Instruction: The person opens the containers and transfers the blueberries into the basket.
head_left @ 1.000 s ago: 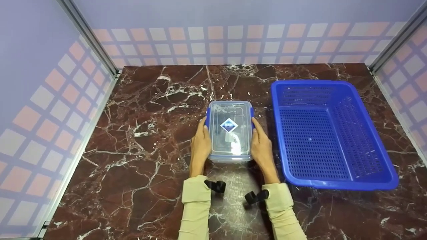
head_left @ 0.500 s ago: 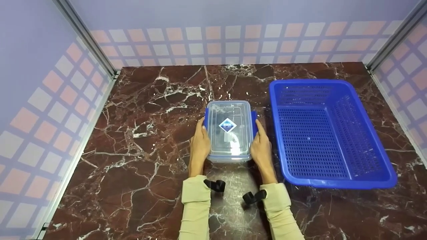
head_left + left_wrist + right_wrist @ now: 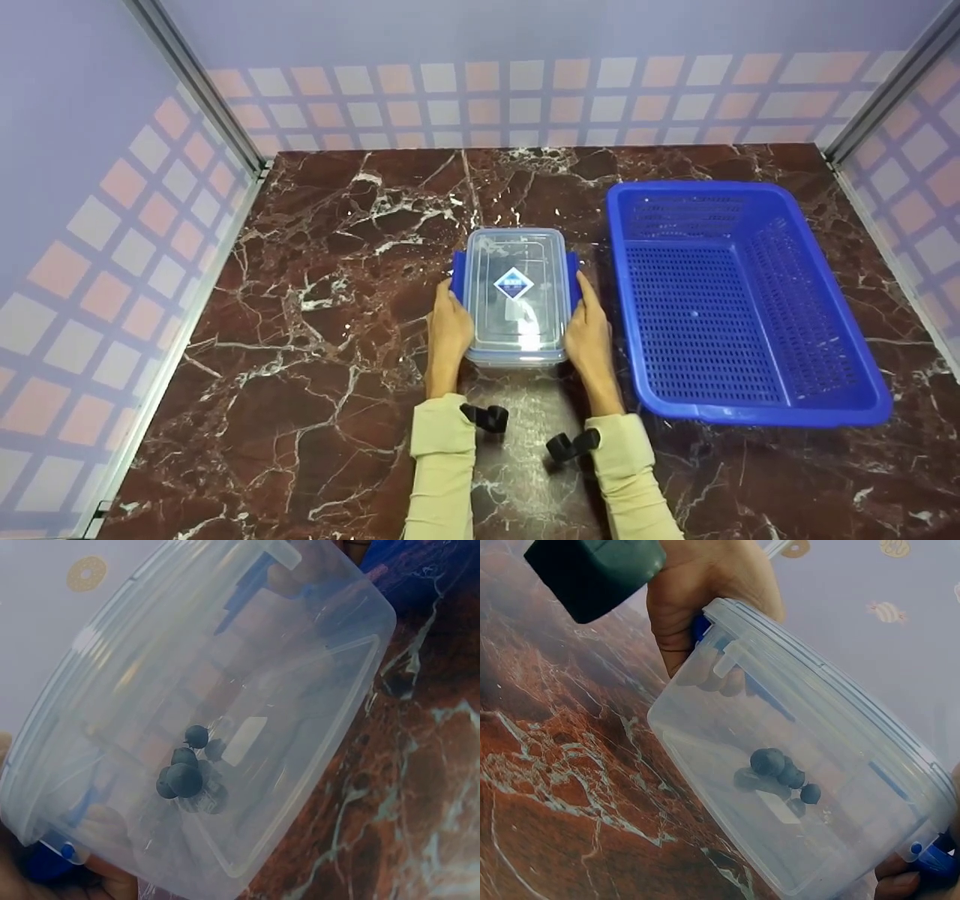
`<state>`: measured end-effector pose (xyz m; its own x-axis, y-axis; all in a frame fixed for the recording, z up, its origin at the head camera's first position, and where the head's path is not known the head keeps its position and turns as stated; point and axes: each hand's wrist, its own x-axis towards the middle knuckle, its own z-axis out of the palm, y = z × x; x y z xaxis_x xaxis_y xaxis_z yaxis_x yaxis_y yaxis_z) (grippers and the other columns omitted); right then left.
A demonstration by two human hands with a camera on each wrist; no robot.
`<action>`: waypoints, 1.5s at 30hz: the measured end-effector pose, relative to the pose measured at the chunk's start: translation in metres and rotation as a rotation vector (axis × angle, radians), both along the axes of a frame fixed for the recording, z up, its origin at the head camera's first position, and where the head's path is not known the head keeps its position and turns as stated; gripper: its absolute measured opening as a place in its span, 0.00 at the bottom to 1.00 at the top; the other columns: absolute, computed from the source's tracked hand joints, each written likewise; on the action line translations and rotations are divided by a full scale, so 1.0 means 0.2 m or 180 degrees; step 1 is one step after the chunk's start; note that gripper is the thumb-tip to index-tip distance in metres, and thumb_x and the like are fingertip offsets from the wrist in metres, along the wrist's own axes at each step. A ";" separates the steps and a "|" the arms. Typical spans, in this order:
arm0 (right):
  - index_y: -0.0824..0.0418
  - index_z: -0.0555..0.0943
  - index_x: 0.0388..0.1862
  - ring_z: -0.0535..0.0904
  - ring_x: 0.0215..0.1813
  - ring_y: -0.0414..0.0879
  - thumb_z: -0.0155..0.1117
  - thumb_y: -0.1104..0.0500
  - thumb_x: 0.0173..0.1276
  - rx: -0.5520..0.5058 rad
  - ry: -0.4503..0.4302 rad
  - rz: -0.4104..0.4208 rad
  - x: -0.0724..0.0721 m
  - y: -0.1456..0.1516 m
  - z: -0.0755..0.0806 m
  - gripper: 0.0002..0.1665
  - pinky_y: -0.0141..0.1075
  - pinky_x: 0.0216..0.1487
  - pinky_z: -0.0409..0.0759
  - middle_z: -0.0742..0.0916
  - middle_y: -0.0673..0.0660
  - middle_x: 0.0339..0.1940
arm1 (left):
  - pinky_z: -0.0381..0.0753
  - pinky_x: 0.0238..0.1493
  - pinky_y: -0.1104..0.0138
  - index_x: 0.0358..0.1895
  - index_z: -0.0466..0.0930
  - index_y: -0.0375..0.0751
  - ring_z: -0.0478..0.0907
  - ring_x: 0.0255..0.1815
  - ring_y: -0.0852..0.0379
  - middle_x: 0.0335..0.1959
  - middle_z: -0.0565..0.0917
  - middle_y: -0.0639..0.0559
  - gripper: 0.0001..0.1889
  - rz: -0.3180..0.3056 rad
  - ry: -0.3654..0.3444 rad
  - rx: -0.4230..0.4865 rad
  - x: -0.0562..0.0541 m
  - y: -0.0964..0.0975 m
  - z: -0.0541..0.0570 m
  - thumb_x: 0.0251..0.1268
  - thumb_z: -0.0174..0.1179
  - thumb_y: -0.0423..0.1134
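A clear rectangular food container with a lid and a diamond-shaped label lies between the two hands. Several small dark round fruits, like blueberries, sit at its bottom. My left hand holds its left side, fingers at the blue latch, which sticks outward. On the opposite side, my right hand holds the container with its fingertips on the other blue latch, also flipped out. The lid sits on top. In the right wrist view, left fingers curl at the far latch.
A blue perforated basket stands on the right, close beside the right hand. The dark red marble tabletop has walls at the back and both sides. Black camera mounts sit at the wrists.
First the right latch swings outward from the container, then the left one too. The left hand shifts slightly back toward the body. Container and basket stay in place.
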<state>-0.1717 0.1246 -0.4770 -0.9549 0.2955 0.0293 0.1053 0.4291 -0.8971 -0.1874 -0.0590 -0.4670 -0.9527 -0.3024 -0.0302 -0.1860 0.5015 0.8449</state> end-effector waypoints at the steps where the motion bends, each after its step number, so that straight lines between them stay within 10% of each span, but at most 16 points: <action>1: 0.56 0.63 0.73 0.67 0.69 0.60 0.37 0.65 0.75 0.0003 -0.0002 0.0003 0.00 0.00 0.00 0.28 0.51 0.71 0.63 0.69 0.61 0.72 | 0.76 0.54 0.46 0.64 0.67 0.38 0.79 0.53 0.34 0.53 0.80 0.30 0.20 0.0009 -0.0004 0.0000 0.00 0.00 0.00 0.76 0.35 0.36; 18: 0.64 0.66 0.70 0.72 0.61 0.61 0.43 0.63 0.73 -0.0045 0.0125 -0.0293 0.02 -0.01 0.00 0.27 0.51 0.67 0.67 0.76 0.69 0.60 | 0.76 0.55 0.49 0.61 0.73 0.39 0.78 0.54 0.38 0.53 0.82 0.39 0.20 0.0244 -0.0114 -0.0432 0.02 0.00 0.02 0.72 0.40 0.38; 26: 0.65 0.74 0.61 0.78 0.50 0.56 0.50 0.62 0.70 0.0015 0.0514 -0.0440 0.03 -0.03 0.02 0.22 0.46 0.55 0.75 0.80 0.65 0.51 | 0.73 0.57 0.50 0.58 0.75 0.35 0.75 0.55 0.38 0.51 0.78 0.36 0.21 0.0297 0.0251 -0.0538 0.04 0.01 0.06 0.71 0.48 0.44; 45: 0.68 0.78 0.58 0.81 0.49 0.58 0.62 0.63 0.62 0.0117 0.0561 -0.0202 0.05 -0.06 0.09 0.24 0.46 0.53 0.80 0.81 0.66 0.53 | 0.69 0.64 0.51 0.62 0.71 0.28 0.73 0.61 0.37 0.59 0.76 0.34 0.24 -0.0392 0.0281 -0.0579 0.10 0.06 0.17 0.63 0.57 0.31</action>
<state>-0.1619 0.1118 -0.4596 -0.9135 0.3507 0.2064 -0.0243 0.4593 -0.8879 -0.1682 -0.0471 -0.4334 -0.9793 -0.1767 0.0992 -0.0435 0.6614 0.7488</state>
